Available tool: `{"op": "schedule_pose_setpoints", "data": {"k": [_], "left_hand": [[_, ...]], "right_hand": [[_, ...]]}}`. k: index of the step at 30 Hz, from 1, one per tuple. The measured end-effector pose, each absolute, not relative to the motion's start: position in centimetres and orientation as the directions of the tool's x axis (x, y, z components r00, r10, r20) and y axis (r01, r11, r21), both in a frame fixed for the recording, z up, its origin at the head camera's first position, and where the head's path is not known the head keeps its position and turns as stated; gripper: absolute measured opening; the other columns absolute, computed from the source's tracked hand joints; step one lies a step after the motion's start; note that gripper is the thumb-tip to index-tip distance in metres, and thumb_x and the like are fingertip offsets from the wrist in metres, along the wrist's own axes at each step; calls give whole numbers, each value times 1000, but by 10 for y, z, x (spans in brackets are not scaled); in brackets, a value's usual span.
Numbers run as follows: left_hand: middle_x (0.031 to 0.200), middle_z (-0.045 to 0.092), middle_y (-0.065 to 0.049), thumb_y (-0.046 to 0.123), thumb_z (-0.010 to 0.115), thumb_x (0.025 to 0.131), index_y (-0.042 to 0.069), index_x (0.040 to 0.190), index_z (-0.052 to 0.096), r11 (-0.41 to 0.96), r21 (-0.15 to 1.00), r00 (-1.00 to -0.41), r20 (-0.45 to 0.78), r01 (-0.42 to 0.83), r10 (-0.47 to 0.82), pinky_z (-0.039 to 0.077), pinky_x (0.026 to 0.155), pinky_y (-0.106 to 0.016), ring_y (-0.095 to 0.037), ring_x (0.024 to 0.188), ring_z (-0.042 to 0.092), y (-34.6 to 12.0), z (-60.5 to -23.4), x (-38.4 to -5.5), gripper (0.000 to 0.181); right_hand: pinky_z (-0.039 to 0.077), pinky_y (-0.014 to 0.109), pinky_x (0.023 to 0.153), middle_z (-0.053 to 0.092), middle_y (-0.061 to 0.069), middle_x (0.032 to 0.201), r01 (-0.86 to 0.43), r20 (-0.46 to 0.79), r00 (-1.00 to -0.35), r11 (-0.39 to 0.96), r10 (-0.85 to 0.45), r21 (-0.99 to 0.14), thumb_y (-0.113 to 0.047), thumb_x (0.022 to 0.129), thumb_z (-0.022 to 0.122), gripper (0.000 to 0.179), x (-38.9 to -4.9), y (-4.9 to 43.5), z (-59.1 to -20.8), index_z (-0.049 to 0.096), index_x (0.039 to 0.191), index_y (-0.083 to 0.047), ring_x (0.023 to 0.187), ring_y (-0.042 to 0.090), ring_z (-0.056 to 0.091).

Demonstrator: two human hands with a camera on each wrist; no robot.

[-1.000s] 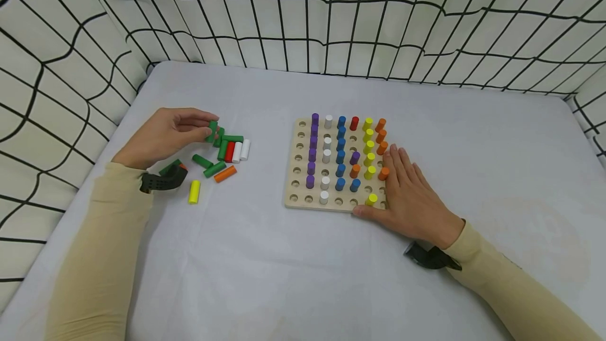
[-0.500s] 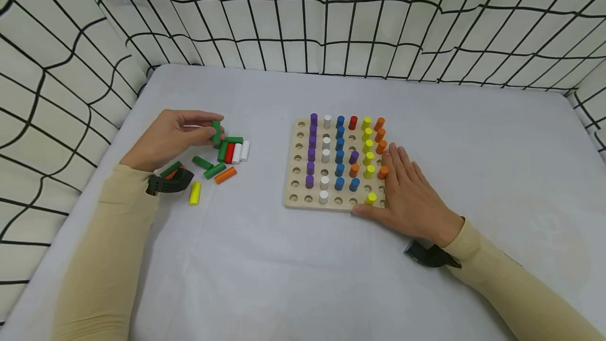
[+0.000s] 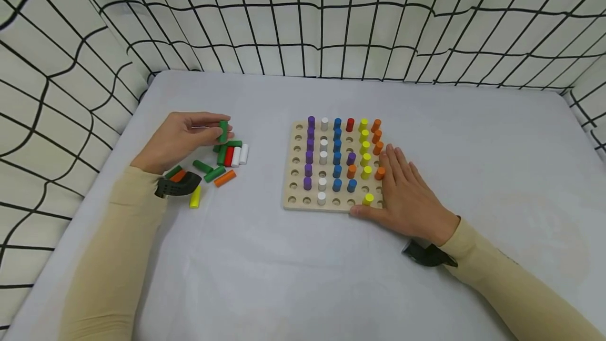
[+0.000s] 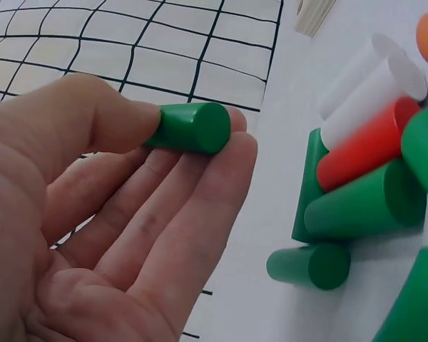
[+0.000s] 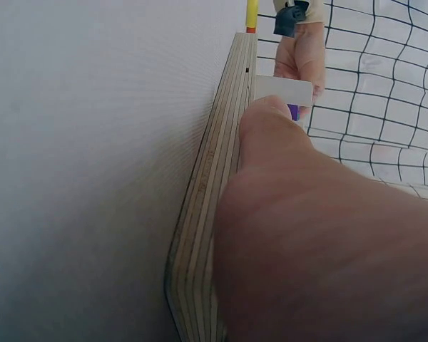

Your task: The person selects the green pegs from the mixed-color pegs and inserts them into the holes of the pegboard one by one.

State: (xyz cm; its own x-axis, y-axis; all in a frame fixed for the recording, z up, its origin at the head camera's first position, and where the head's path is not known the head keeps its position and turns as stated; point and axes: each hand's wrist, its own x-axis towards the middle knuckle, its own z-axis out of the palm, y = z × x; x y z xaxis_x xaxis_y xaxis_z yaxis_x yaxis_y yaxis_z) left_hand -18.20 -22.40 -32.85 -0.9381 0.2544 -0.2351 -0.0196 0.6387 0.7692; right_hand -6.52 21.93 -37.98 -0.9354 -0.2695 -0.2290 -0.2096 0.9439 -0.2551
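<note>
My left hand (image 3: 182, 136) pinches a green peg (image 4: 192, 128) between thumb and fingertips, held over the loose pegs on the left. Below it lie several more green pegs, a red peg (image 3: 229, 157), two white pegs and an orange peg (image 3: 224, 178). To the right is a wooden pegboard (image 3: 290, 172) with columns of purple, white, blue, yellow and orange pegs standing in its holes. My right hand (image 3: 414, 199) rests with straight fingers along the board's right side, its thumb at the front edge. In the right wrist view that thumb lies over the layered board edge (image 5: 210, 185).
A yellow peg (image 3: 195, 197) lies apart near the left wrist, beside a green and an orange peg (image 3: 178, 175) partly behind the wristband. White cloth (image 3: 265, 267) covers the table. A black wire grid (image 3: 322, 25) stands along the back and left edges.
My left hand has lifted the green peg from the pile and moved slightly right, turning the peg upright. My right hand keeps its place on the board.
</note>
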Motion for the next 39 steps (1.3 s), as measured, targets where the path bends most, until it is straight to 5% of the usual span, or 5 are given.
{"op": "schedule_pose_setpoints", "data": {"k": [6, 13, 39], "left_hand": [[126, 76, 6, 44, 67, 100, 17, 145, 60, 557, 830, -938, -178, 18, 296, 54, 94, -11, 0, 108, 73, -215, -330, -185, 53], [127, 76, 1, 41, 68, 100, 14, 144, 61, 501, 864, -942, -136, 39, 307, 59, 98, -23, -3, 111, 72, -200, -329, -186, 52], [125, 77, -2, 33, 69, 100, 16, 137, 66, 405, 912, -949, -70, 63, 307, 58, 98, -19, -8, 110, 76, -150, -318, -197, 41]], "right_hand": [[9, 66, 130, -12, 20, 174, -211, -231, -934, 943, -272, -256, -91, 82, 50, 135, -64, 219, -382, -5, 163, 2, 163, 42, -6], [9, 66, 130, -11, 20, 174, -208, -231, -935, 945, -268, -253, -92, 81, 49, 136, -64, 220, -384, -5, 163, 2, 163, 42, -5], [9, 65, 131, -11, 20, 174, -210, -228, -936, 944, -269, -253, -92, 81, 49, 136, -65, 218, -381, -6, 163, 2, 164, 41, -5]]}}
